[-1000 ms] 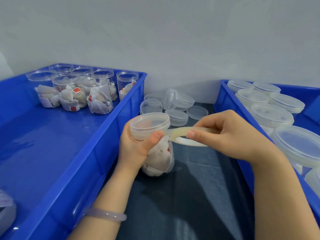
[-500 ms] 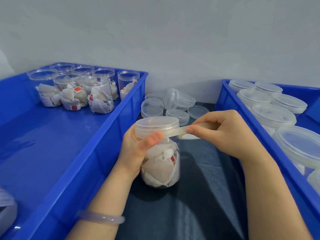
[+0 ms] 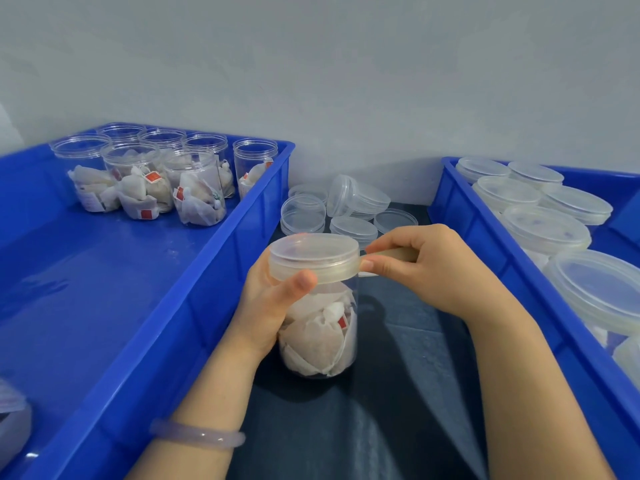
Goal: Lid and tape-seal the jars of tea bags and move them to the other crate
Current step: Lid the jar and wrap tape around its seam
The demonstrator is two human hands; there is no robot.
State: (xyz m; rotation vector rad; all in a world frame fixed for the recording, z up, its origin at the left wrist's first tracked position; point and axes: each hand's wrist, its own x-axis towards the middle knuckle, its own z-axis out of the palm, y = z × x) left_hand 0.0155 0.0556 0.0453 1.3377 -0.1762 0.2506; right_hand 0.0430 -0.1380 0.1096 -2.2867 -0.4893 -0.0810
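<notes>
Item 1: jar of tea bags (image 3: pixel 318 327), one, clear plastic, upright between the two crates, its base down at the dark mat (image 3: pixel 398 393). Translucent lid (image 3: pixel 313 249) on top; a yellowish band of tape (image 3: pixel 391 253) lies round the lid's skirt and runs off to the right.

Item 2: left hand (image 3: pixel 273 303), one, wrapped round the jar from the left side, thumb pressed on the tape at the lid's front edge. Pale bracelet (image 3: pixel 197 436) on the wrist.

Item 3: right hand (image 3: pixel 426 268), one, just right of the lid, thumb and fingers pinching the free run of tape.

Item 4: loose lids (image 3: pixel 353 226), on the mat behind the jar by the wall; five lids or piles, one leaning on edge; some are stacked, so the exact total cannot be told.

Item 5: left crate (image 3: pixel 156 334), blue; seven open jars (image 3: pixel 194 188) of tea bags clustered in its far corner.

Item 6: right crate (image 3: pixel 485 244), blue; six lidded jars (image 3: pixel 545 230) plainly seen, a seventh partly cut off at the frame edge
</notes>
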